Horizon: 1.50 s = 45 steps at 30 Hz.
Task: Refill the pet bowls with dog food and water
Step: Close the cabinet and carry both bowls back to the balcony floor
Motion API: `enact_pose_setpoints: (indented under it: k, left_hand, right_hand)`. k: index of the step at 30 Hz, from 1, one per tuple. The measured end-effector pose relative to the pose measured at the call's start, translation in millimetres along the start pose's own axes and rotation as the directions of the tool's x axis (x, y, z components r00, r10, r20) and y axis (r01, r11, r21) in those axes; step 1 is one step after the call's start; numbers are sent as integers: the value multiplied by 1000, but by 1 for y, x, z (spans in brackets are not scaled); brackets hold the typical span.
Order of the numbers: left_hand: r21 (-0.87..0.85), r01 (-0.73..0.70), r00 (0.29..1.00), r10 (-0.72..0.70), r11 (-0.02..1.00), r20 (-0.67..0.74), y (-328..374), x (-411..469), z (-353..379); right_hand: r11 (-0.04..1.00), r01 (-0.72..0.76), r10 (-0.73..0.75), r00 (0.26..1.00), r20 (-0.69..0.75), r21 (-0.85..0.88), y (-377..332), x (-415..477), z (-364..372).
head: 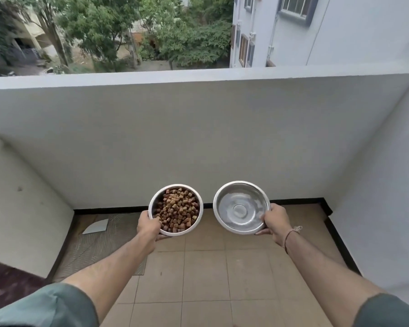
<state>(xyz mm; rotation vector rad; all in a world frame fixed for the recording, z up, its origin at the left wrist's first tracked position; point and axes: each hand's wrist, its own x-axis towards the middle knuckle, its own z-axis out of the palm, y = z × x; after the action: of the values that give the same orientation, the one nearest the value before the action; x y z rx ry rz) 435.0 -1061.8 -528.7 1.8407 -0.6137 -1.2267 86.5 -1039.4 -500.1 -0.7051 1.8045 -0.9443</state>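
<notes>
Over tan balcony tiles (206, 279), kibble-filled round steel bowl (155, 202) is gripped level by left hand (149, 226), shiny steel bowl (222, 199) by right hand (275, 224), presumably against spills.

A balcony floor (206, 279) of square tan tiles with pale grout lines, edged by a black skirting strip (293, 201) where it meets the white walls. Along its left side a brownish woven mat (99, 253) lies flat on the tiles. A pale, flat, angular sheet (96, 226) rests on the mat's far end, near the corner.
</notes>
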Motion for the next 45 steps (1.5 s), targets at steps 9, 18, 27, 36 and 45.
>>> enact_pose_setpoints:
  k: [9,18,27,36,45]
  left_hand:
    - [4,29,996,-28,1000,-86,-30,48,43]
    - [69,86,994,-80,994,-81,-68,102,79]
    - [144,185,980,-172,972,-98,-144,160,103]
    - [188,292,956,-285,938,-65,-241,218,128]
    - [228,364,931,-350,903,-102,-331,265,146]
  right_hand:
    - [998,-37,38,999,31,-59,13,68,17]
    - [988,-142,144,989,37,-58,60,125,38]
    - [970,-244,244,970,-10,-3,141,178,68]
    - [939,-343,343,939,-26,-18,244,232,86]
    - [922,-381,379,924,-48,-61,335,274,108]
